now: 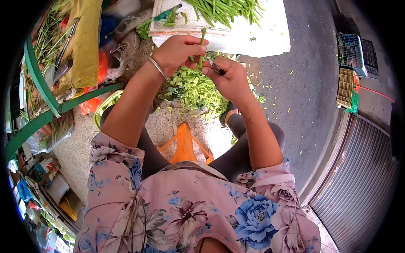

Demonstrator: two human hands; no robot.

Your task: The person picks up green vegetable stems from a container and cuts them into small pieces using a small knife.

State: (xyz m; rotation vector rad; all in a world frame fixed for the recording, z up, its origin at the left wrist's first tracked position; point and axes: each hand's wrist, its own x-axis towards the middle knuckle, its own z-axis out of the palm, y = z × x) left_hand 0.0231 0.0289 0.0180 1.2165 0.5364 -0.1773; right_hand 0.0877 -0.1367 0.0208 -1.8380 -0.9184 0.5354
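A green stem (202,40) stands nearly upright between the fingers of my left hand (176,51), whose wrist wears a silver bangle. My right hand (230,78) is closed on a small knife (216,68) with a dark handle; its short blade is close to the lower part of the stem. Both hands are almost touching, just in front of the edge of a white board (270,40). Many cut green stems (230,10) lie on the board, and a few short pieces are at its left. Below the hands is a heap of chopped green leaves and stalks (198,90).
An orange stool (183,141) is between my legs. Shoes (123,55), a green metal frame (40,80) and a yellow cardboard piece (86,46) are at the left. Crates (351,52) and a ribbed shutter (358,164) stand right, beyond the grey road (306,84).
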